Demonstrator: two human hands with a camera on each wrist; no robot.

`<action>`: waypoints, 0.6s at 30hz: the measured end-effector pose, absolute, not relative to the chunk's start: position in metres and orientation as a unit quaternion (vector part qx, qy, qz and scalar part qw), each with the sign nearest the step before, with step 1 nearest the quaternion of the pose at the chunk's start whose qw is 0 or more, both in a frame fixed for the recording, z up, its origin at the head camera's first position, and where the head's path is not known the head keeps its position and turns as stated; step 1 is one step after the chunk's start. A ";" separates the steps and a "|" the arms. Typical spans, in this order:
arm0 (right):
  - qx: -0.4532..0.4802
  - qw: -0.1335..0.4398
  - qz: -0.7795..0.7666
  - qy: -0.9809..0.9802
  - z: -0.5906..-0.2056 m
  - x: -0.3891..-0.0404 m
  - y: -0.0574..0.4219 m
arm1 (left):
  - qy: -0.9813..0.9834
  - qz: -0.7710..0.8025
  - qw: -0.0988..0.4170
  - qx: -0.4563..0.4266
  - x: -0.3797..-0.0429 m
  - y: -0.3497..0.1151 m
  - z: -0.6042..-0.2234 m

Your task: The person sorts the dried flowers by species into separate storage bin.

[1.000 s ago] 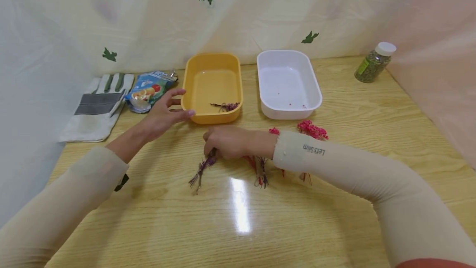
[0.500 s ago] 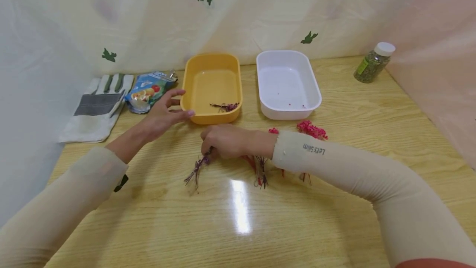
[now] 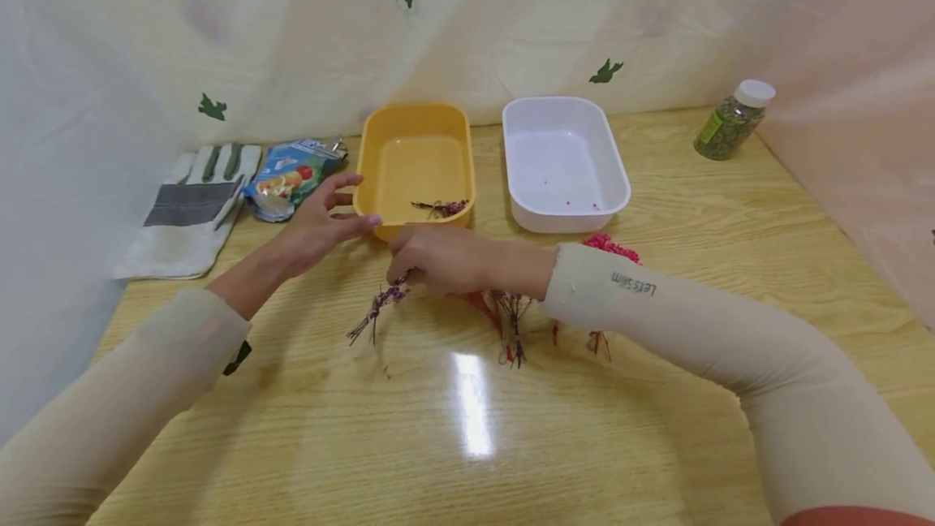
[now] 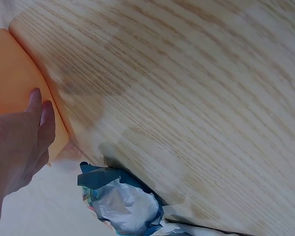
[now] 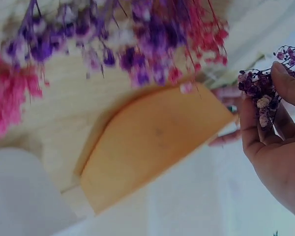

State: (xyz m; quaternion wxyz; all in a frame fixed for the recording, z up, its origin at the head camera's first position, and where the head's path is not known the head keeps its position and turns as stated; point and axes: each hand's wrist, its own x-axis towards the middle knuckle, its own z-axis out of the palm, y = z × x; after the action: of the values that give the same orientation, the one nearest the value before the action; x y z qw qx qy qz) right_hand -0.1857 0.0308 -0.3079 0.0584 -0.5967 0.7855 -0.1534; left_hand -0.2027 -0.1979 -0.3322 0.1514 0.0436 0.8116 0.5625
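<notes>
My right hand (image 3: 447, 258) pinches a small bunch of purple dried flowers (image 3: 377, 308), its bare stems angled down toward the front left. In the right wrist view, thumb and fingers close around its purple and pale blossoms (image 5: 260, 96). The hand is just in front of the yellow tub (image 3: 412, 165), overlapping its front rim. Another purple sprig (image 3: 444, 208) lies inside that tub. My left hand (image 3: 314, 226) rests against the tub's left side, its fingers (image 4: 46, 115) extended along the wall. More bunches, with dark stems (image 3: 515, 327) and pink blossoms (image 3: 612, 247), lie partly hidden under my right forearm.
A white tub (image 3: 566, 222) with a few tiny bits inside stands right of the yellow one. At the back right is a jar (image 3: 733, 122) with a white lid. A blue foil pouch (image 3: 288, 177) and a work glove (image 3: 188, 213) lie at left.
My right hand has lifted the purple bunch and shifted slightly left and away, toward the yellow tub. A tiny bit lies on the table where the stems were. My left hand stays put.
</notes>
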 end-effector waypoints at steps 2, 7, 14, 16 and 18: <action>-0.590 0.047 -0.153 0.792 -0.303 -0.187 0.033 | 0.812 0.561 0.152 0.043 -0.203 -0.198 -0.332; -0.583 0.015 -0.164 0.796 -0.290 -0.193 0.038 | 0.812 0.562 0.155 0.040 -0.203 -0.197 -0.332; -0.572 -0.011 -0.178 0.801 -0.275 -0.202 0.048 | 0.806 0.569 0.156 0.040 -0.204 -0.196 -0.334; -0.569 -0.015 -0.179 0.802 -0.272 -0.205 0.049 | 0.805 0.571 0.156 0.041 -0.204 -0.197 -0.334; -0.567 -0.017 -0.181 0.803 -0.269 -0.208 0.051 | 0.804 0.572 0.157 0.040 -0.204 -0.196 -0.334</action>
State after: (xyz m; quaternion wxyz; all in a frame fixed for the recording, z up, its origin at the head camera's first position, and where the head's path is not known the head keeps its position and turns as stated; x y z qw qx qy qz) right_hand -0.2082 0.0505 -0.2694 -0.0175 -0.5669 0.8035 -0.1809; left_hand -0.2042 -0.1965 -0.3340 0.1566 0.0402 0.8044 0.5717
